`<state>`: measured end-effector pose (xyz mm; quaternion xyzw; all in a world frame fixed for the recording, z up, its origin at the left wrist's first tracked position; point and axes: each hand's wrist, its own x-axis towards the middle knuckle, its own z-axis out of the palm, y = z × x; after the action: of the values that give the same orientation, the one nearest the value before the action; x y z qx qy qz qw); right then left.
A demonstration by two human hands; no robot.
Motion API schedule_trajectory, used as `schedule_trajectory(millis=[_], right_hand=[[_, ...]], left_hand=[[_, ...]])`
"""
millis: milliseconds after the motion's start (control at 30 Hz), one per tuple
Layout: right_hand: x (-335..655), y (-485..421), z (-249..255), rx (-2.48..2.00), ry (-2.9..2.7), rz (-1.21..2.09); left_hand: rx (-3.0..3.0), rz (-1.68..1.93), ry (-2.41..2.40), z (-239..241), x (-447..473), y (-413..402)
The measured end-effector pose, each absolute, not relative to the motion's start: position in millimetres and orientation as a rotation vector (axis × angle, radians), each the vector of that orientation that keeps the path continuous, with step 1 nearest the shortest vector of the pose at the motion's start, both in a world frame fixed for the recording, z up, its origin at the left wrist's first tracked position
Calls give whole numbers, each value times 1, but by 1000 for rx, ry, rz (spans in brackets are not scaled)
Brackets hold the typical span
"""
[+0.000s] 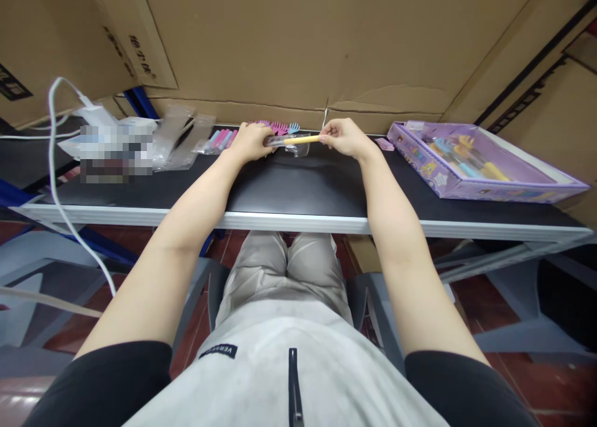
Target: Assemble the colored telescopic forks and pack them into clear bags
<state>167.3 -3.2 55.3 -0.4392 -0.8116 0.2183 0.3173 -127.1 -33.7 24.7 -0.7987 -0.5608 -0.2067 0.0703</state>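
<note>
A back scratcher with a yellow handle (301,140) is held level between my two hands above the black tabletop. My left hand (255,142) is closed around its clear-wrapped left end, hiding that tip. The fingertips of my right hand (342,138) pinch the right end of the handle. A clear plastic wrapper (298,148) hangs just below the stick. Behind my left hand lie more back scratchers with pink claw heads (280,128) and a blue claw head (293,128). Their pink and pale blue handles (221,140) show to its left.
An open purple display box (448,184) holding several blue and yellow back scratchers stands at the right. Clear plastic bags (180,144) lie left of my hands. A white cable (52,147) loops over the table's left side. Cardboard (289,48) walls the back edge.
</note>
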Motion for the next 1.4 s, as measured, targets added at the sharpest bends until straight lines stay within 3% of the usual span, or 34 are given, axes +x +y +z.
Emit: schedule_trajectory(millis=[700,1400], right_hand=[[168,-5,51,-987,-1672,1030],[148,-36,60,-1119,-1826,1029]], left_hand=[[-2188,-527,-1922,35,-151,-36],[-2321,-654,-1780,25,-140,-29]])
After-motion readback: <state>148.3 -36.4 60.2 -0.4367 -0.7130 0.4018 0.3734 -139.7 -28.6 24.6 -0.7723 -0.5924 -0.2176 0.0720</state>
